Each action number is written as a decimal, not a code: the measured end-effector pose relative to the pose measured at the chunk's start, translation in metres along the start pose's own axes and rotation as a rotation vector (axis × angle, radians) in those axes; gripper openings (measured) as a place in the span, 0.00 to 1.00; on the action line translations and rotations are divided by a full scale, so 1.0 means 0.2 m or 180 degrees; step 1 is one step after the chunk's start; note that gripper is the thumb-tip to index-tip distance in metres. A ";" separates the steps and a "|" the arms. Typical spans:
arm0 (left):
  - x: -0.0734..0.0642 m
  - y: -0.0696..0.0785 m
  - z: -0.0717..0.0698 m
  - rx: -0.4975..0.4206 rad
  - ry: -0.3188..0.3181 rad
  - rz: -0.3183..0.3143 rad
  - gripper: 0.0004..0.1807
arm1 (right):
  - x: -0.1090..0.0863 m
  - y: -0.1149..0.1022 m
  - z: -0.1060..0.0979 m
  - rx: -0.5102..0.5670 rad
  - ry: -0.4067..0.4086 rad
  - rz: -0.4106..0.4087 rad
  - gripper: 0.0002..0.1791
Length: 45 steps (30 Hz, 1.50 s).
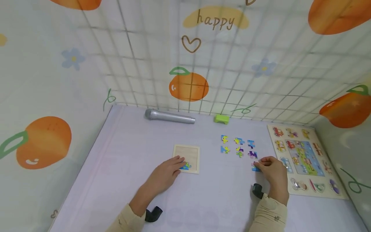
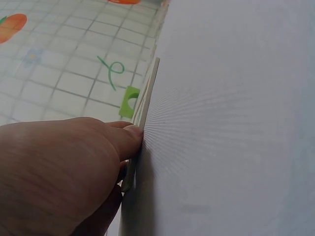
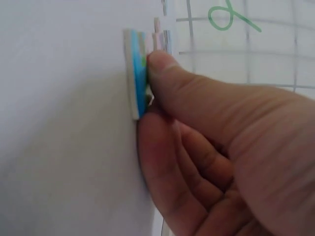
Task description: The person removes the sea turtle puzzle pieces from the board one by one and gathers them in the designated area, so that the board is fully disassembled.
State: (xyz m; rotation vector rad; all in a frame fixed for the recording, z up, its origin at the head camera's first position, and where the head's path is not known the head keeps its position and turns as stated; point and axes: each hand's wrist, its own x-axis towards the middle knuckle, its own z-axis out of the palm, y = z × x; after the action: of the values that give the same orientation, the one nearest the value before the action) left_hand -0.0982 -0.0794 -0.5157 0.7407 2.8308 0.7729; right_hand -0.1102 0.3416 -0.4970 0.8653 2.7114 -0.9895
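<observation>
A small square wooden puzzle tray [image 1: 197, 158] lies in front of me with a blue and green jigsaw piece [image 1: 187, 167] in its lower part. My left hand [image 1: 165, 174] rests over the tray's left side, its fingers extended onto that piece and the thumb at the near edge. In the left wrist view the tray [image 2: 150, 88] appears edge-on beside the thumb. To the right, my right hand [image 1: 272, 170] pinches a jigsaw piece [image 3: 139, 73] with a blue part between thumb and index finger, close to the tabletop.
Several loose jigsaw pieces [image 1: 239, 151] lie in rows right of the tray. A wooden picture puzzle board [image 1: 301, 190] is beyond my right hand. Along the back lie a grey toy microphone [image 1: 171, 116] and a green arched block [image 1: 221, 119], before a gridded wall.
</observation>
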 end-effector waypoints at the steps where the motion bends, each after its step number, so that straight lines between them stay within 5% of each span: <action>1: 0.00 0.00 0.00 0.0002 -0.0003 -0.0009 0.24 | 0.00 0.00 0.00 -0.0001 -0.0001 -0.0006 0.21; 15: -0.01 -0.01 0.01 -0.0007 0.0035 0.0008 0.26 | -0.04 -0.02 -0.02 -0.0016 -0.0033 -0.0135 0.21; 27: 0.00 -0.02 -0.01 -0.0078 -0.0076 -0.0239 0.28 | -0.09 -0.22 0.06 -0.0112 -0.0146 -0.0883 0.17; 32: 0.00 -0.02 -0.02 -0.0070 -0.0054 -0.0197 0.27 | -0.12 -0.31 0.13 -0.0197 -0.0182 -0.1270 0.13; 45: 0.00 -0.02 -0.03 0.0068 0.0090 -0.0028 0.25 | -0.30 -0.58 0.42 -0.0123 -0.0773 -0.1991 0.07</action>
State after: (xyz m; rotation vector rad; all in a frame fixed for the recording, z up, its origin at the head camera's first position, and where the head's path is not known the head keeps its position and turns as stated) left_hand -0.1025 -0.0851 -0.5120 0.7253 2.8699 0.7592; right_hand -0.1323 0.1883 -0.4800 -0.1359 2.8071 -1.0400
